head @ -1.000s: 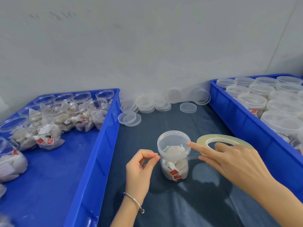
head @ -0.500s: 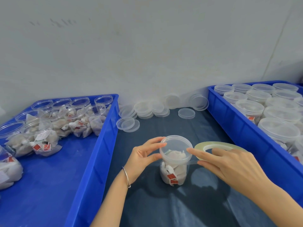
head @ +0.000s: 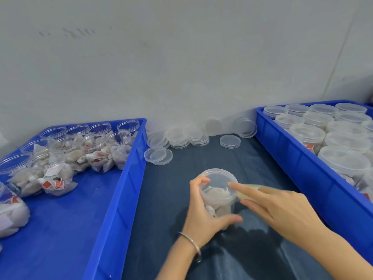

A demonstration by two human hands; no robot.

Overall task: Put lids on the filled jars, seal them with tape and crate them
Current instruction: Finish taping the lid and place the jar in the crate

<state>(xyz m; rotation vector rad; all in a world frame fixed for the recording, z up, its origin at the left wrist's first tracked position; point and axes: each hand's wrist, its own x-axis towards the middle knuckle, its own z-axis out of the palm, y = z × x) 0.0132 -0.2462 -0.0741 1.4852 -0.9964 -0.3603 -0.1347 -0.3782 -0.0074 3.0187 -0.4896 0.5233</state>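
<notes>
Since the earlier frame, the left hand [head: 203,215] has wrapped its curled fingers around the lidded jar [head: 219,190] on the dark mat [head: 232,259] between the crates. Right hand [head: 282,209] holds the tape roll [head: 247,196] beside it, index finger straight on the lid rim; sealing is in hand, and next the jar likely needs turning to lay tape round the seam.

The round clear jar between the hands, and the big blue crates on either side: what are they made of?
The round clear jar looks like thin, glossy transparent plastic: its pale contents show through the wall. Its lid seems slightly cloudier plastic. The big blue crates appear to be opaque moulded plastic, smooth with a soft sheen and ribbed walls.
</notes>
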